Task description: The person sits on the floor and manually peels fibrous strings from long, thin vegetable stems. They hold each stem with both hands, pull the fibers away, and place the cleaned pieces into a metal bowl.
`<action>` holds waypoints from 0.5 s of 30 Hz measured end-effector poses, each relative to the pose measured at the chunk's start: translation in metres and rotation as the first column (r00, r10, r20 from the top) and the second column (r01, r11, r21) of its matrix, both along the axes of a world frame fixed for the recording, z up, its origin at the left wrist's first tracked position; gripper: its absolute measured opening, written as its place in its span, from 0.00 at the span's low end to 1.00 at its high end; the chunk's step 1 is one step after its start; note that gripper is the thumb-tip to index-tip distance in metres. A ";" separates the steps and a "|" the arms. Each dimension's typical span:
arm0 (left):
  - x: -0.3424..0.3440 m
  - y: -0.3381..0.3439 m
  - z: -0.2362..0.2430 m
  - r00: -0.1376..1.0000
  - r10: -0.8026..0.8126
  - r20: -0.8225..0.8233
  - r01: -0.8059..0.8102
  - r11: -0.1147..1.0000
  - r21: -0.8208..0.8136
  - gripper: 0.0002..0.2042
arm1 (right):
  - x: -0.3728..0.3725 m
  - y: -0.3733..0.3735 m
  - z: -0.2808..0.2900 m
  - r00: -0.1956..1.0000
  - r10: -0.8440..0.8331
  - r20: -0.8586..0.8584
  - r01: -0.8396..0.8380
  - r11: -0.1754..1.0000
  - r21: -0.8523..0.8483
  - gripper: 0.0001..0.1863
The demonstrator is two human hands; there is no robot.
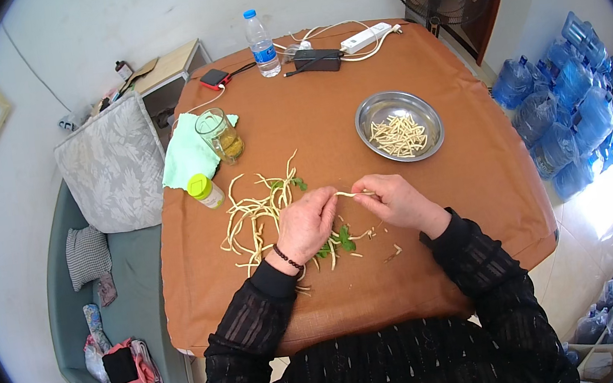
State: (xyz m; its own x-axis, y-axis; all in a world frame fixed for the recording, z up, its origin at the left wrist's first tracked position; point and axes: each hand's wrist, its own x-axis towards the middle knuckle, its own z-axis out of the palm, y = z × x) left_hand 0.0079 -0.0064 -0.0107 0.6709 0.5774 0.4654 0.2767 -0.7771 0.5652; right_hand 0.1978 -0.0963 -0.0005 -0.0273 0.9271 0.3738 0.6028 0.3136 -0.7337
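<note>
A pale long bean (346,194) stretches between my two hands over the middle of the table. My left hand (307,224), with a dark beaded bracelet at the wrist, pinches one end. The other end is in the closed fingers of my right hand (396,202). Beside and partly behind my left hand lies a loose heap of whole long beans (238,222). Green leaves (346,238) and small broken scraps (394,253) are scattered below my hands. Beyond my right hand stands a steel bowl (430,113) with short bean pieces (399,137) in it.
A brown cover drapes the table (322,125). At left are a glass mug (221,137), a green-lidded jar (204,191) and a mint cloth (185,154). A water bottle (261,45) and power strip (366,38) stand at the back. Blue water jugs (554,144) sit right.
</note>
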 end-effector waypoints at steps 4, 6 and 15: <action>-0.002 0.002 -0.001 0.992 -0.129 0.002 0.125 0.955 -0.270 0.07 | 0.007 0.004 -0.010 0.989 0.025 -0.142 -0.031 0.999 -0.039 0.11; -0.002 0.002 -0.001 0.980 -0.190 0.064 0.199 0.887 -0.418 0.08 | 0.010 0.005 -0.009 0.965 0.038 -0.260 -0.076 0.987 -0.138 0.12; -0.004 0.007 -0.004 0.973 -0.203 0.109 0.230 0.823 -0.520 0.09 | 0.018 0.000 0.000 0.737 0.033 -0.676 -0.390 0.837 -0.385 0.14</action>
State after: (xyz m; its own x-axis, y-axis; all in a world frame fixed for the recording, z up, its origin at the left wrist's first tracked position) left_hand 0.0041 0.0004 -0.0148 0.7927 0.5862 0.1673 0.0997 -0.3954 0.9131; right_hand 0.2155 -0.0960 0.0000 -0.1750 0.9792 -0.1032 -0.0839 -0.1193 -0.9893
